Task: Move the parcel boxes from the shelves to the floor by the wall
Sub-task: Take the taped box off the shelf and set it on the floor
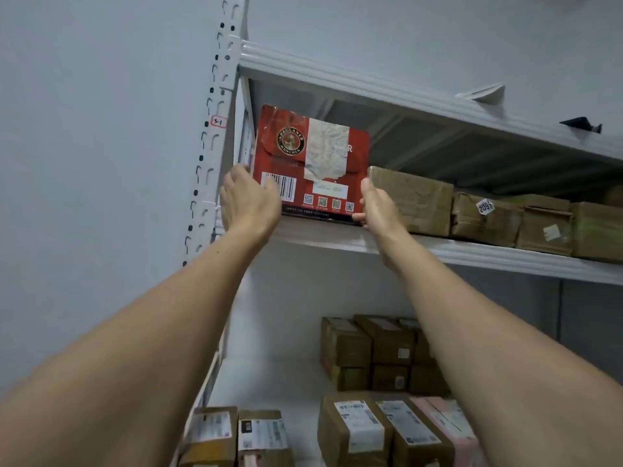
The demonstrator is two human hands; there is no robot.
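The red box stands upright at the far left end of the upper shelf, its printed face with a round logo, a barcode and a torn white patch turned this way. Its left edge is next to the white slotted post, and its right side is just beside a row of brown parcels that runs off to the right on the same shelf.

Both arms reach up to it. The left hand holds the box's lower left edge, thumb on the front near the barcode and fingers going round the side. The right hand grips the lower right corner, thumb at the bottom edge and fingers up along the right side, between the box and the first brown parcel. Whether the box is lifted off the shelf cannot be told.

A small red-edged tag sits on the post. Lower down, stacked brown boxes stand far back, and nearer ones with white labels lie beside a pink box.
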